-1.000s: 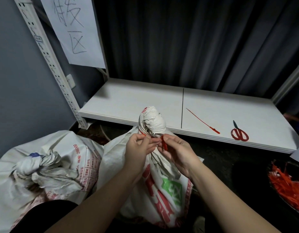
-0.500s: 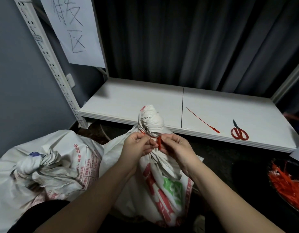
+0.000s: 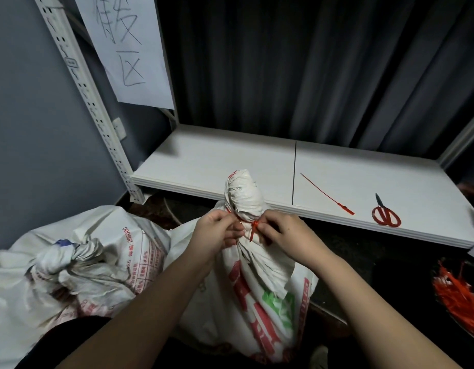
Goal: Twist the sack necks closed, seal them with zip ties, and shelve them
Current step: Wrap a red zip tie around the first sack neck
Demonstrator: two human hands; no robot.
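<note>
Sack (image 3: 260, 283): stands low centre of frame, below the shelf (image 3: 230, 166) edge, neck bunched for tying.
Zip tie (image 3: 253, 230): loops the neck, tail hanging.
Left hand (image 3: 217, 233): pinches the neck, keeping the twist.
Right hand (image 3: 281, 234): pinches the tie's head, likely for cinching.
Spare tie (image 3: 327, 194), scissors (image 3: 385, 214): on the shelf, right, within reach.

A white paper sheet (image 3: 129, 49) taped to the shelf upright carries large handwritten Chinese characters; the lowest reads 区, while the one above is cut off and unclear. The lying sack (image 3: 78, 265) at left shows a red printed table and the number 266000. The upright sack (image 3: 257, 302) bears large red and green print that cannot be read.
</note>
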